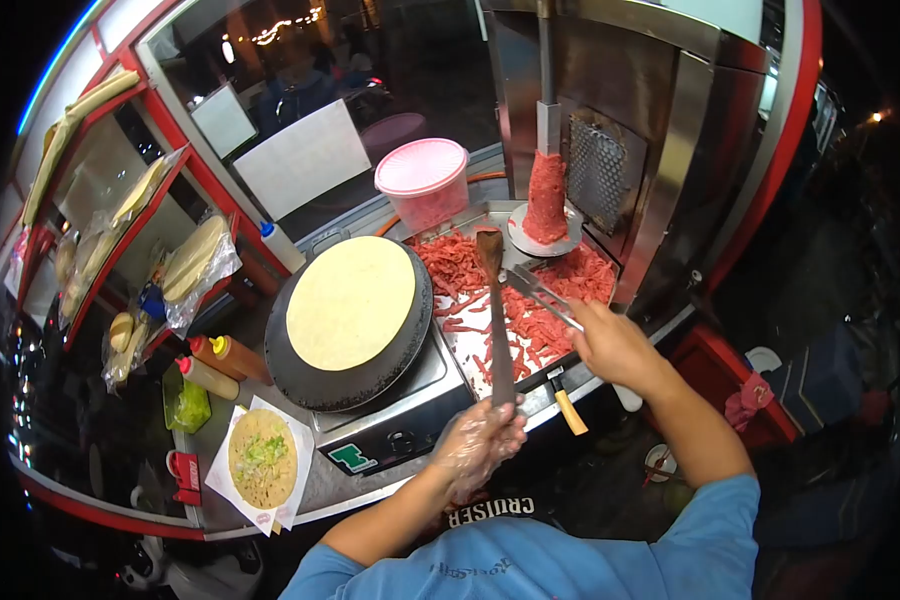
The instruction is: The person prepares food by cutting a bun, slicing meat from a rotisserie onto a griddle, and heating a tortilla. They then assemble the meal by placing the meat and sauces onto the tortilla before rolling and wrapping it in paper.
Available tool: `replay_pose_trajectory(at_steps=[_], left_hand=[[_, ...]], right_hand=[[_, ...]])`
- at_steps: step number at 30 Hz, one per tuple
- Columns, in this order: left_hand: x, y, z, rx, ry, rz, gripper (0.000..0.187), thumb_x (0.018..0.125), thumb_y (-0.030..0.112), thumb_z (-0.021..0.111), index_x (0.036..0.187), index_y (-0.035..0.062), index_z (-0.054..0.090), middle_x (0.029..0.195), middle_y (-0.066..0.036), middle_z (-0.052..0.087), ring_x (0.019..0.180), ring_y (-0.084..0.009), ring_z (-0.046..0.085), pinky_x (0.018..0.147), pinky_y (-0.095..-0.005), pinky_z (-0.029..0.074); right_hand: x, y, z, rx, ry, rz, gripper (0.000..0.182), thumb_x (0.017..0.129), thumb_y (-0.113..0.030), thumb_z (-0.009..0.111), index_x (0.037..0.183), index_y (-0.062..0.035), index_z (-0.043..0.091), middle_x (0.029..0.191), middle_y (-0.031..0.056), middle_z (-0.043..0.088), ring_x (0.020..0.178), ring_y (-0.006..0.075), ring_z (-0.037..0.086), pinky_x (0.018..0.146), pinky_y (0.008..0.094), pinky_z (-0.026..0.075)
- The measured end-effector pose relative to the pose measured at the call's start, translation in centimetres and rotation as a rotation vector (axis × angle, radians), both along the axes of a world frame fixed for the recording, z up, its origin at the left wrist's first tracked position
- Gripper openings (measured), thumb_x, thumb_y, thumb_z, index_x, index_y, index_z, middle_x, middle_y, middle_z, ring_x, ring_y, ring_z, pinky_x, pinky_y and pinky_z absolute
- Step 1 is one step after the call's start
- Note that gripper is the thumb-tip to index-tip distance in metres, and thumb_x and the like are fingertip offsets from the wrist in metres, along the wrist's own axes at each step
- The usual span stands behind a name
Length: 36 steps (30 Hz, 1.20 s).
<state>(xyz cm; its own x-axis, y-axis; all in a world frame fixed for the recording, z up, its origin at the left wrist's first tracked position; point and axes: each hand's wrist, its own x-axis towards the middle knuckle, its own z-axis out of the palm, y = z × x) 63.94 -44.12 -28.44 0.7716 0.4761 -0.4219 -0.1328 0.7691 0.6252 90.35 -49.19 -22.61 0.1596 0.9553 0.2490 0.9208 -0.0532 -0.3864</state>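
Note:
My left hand, in a clear plastic glove, is closed around the near end of a long knife. Its brown far end points away from me over the meat tray. In my right hand are metal tongs, their tips close to the knife. Beneath both tools, shredded reddish meat lies on a metal tray. Behind them a cone of meat stands upright on a vertical spit, above a round plate.
A flatbread lies on a round black griddle at left. Another flatbread with shredded greens rests on paper. Sauce bottles, a lidded pink tub and a wooden handle at the tray's front edge are nearby.

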Motion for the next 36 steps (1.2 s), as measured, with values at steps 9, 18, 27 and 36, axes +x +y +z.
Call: replay_pose_trajectory(at_steps=[9,18,27,36], left_hand=[[7.7,-1.4,-4.0,0.195,0.1,-0.491,0.053,0.108,0.04,0.055,0.151,0.009,0.045,0.124,-0.006,0.063,0.109,-0.0161,0.064,0.092,-0.0344,0.055],[-13.0,-2.6,-3.7,0.84,0.345,-0.586,0.052,0.11,0.039,0.05,0.147,0.003,0.049,0.136,-0.013,0.065,0.121,-0.0203,0.065,0.105,-0.0363,0.053],[-22.8,-7.0,-6.9,0.334,0.48,-0.064,0.046,0.11,0.023,0.051,0.148,-0.003,0.045,0.129,-0.015,0.066,0.119,-0.0218,0.065,0.103,-0.035,0.053],[-22.1,-5.5,-6.9,0.523,0.443,-0.174,0.044,0.11,0.025,0.052,0.144,-0.0029,0.051,0.122,-0.014,0.07,0.114,-0.0186,0.066,0.102,-0.0327,0.053]], right_hand=[[-3.2,20.5,-6.8,-0.212,0.266,-0.018,0.041,0.107,-0.024,0.044,0.146,-0.0098,0.043,0.112,0.035,0.066,0.1,0.0486,0.068,0.086,0.058,0.053],[-1.2,21.3,-8.6,-0.025,0.023,-0.046,0.046,0.104,-0.021,0.047,0.15,-0.023,0.052,0.109,0.0283,0.069,0.091,0.047,0.07,0.079,0.0578,0.055],[-1.3,19.0,-4.7,0.067,-0.092,0.113,0.044,0.099,-0.017,0.053,0.142,-0.011,0.057,0.093,0.0252,0.072,0.091,0.0452,0.071,0.08,0.0543,0.056],[-2.8,21.5,-8.4,-0.226,0.056,0.024,0.033,0.106,-0.028,0.048,0.129,-0.0048,0.049,0.097,0.034,0.069,0.097,0.0507,0.067,0.084,0.059,0.051]])
